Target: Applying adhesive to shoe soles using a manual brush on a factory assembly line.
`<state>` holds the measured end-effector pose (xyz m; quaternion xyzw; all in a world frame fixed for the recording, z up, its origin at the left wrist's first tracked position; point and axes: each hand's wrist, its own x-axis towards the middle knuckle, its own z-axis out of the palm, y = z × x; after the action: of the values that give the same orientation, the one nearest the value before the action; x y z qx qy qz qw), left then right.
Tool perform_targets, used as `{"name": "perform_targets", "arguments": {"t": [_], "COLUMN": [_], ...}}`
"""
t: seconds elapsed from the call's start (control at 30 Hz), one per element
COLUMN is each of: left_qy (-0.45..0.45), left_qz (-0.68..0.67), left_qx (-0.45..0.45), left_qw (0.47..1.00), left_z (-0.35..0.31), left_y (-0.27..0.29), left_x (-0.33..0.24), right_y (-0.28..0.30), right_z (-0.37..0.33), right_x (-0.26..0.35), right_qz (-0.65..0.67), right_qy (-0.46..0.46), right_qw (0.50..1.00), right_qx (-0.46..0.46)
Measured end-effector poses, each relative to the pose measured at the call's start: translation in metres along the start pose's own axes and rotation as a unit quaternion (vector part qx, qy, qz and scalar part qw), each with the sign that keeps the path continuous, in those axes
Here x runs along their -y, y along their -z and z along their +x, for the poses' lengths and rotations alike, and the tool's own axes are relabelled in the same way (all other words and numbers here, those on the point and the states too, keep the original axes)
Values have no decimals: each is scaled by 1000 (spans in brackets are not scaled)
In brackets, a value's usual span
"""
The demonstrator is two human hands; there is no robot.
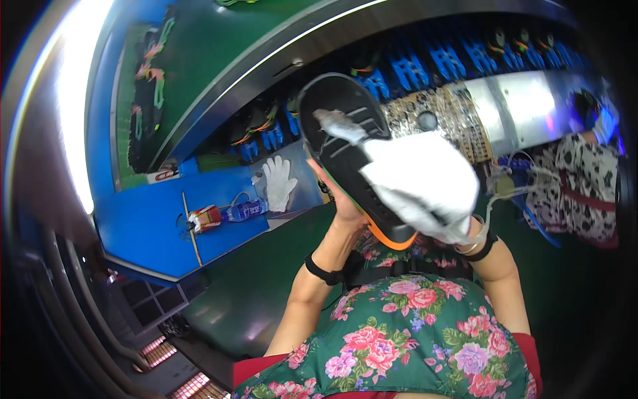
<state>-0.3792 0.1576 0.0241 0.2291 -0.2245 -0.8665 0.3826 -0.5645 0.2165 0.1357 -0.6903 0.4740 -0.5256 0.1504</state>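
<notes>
Sole, black, ridged, rounded, orange-edged, tilts at eleven o'clock from my chest; my bare left hand clamps its side. Blurred white fabric covers my right hand; its grip I cannot tell.

Black sole, near end orange, slanted — blurred grey tool over it.

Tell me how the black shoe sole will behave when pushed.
The black shoe sole probably resists bending, since it extends beyond the left hand without visible sagging. Its long, broad shape suggests it would likelier slide than roll.
</notes>
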Motion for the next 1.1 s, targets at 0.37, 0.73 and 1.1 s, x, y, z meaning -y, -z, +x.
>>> {"name": "perform_targets", "arguments": {"t": [0.37,0.73,1.1], "left_qy": [21,66,86], "left_qz": [26,38,-22], "left_qx": [-50,83,124], "left_qw": [998,994,988], "left_z": [14,26,28], "left_y": [7,-33,-33], "left_x": [-1,-21,-33], "right_y": [-15,-16,-16], "right_z": [-12,-22,-33], "right_x": [-9,-14,-12], "right_qz": [20,102,37], "right_qy": [8,-3,44], "right_qw": [995,993,995], "right_qx": [-99,-52,-82]}}
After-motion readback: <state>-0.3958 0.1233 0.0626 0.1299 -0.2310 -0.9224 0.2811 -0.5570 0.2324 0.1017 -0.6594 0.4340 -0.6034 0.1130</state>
